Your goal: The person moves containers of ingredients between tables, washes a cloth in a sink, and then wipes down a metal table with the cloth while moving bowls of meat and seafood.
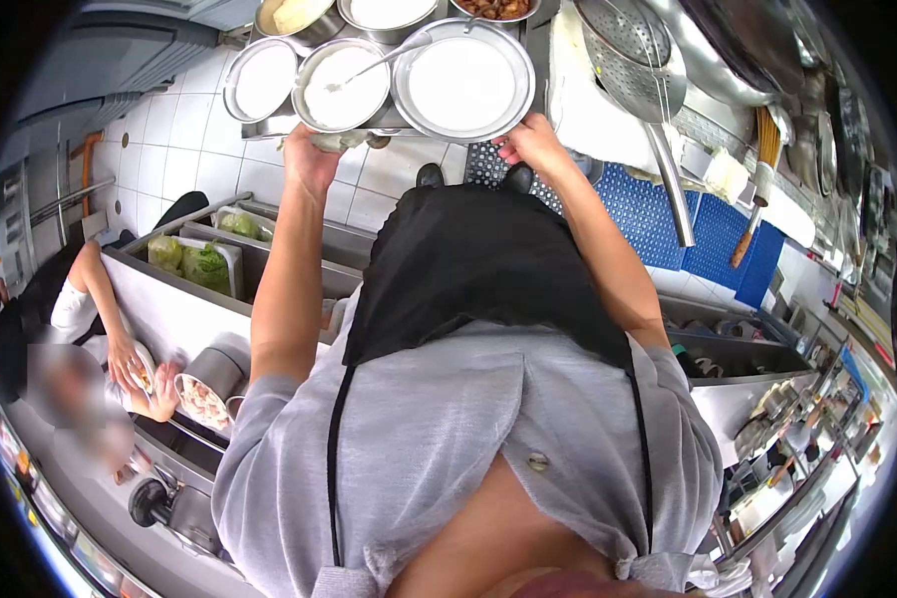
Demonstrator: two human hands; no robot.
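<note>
Both arms reach toward a metal tray or shelf (261,129) that bears round metal pans. My left hand (312,159) is closed at its front edge, just below a pan of white powder (345,86) with a spoon in it; a pale cloth-like thing (344,141) sticks out beside the fingers. My right hand (534,145) is closed at the right front corner, under the rim of a large pan of white contents (462,84). What its fingers grip is partly hidden by the pan. A smaller pan of white contents (260,80) stands at the left.
Strainers (633,90) and a brush (765,149) are at the right, above a blue mat (648,219). Bins with bagged greens (204,265) stand at the left. Another person's hands (135,367) are by a container of food pieces (202,401). White tiles cover the floor.
</note>
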